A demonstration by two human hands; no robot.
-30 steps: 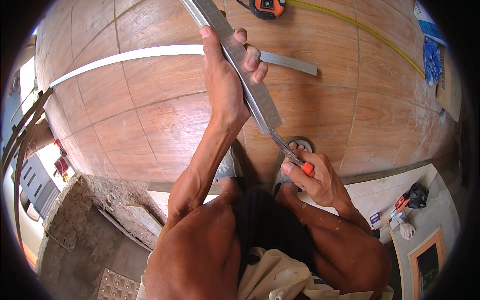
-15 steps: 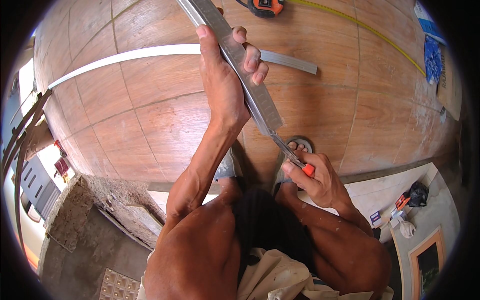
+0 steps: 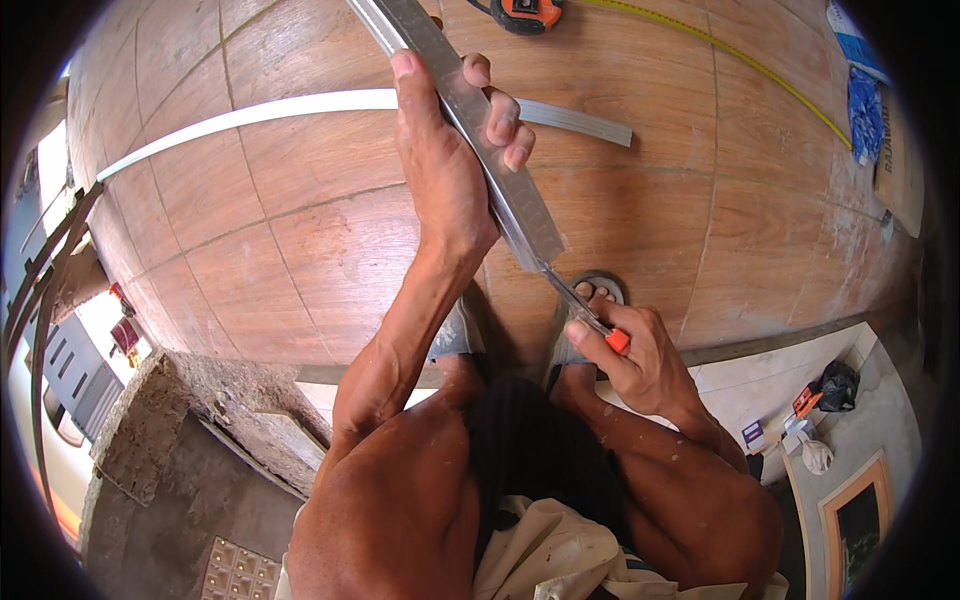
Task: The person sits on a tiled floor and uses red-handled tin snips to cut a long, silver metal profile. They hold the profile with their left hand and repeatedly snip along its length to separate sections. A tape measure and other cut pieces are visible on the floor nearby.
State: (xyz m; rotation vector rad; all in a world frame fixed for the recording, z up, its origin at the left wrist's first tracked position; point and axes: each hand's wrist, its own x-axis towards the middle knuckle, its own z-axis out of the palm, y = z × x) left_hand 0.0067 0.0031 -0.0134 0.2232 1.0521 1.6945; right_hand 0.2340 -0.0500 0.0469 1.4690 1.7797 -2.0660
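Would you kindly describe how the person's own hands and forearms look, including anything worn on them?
The left hand and right hand are bare, without gloves. No sleeve, watch or band shows on the left forearm or right forearm.

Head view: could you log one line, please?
left hand: grips metal profile | right hand: holds red-handled tool at profile's end | floor: tape measure
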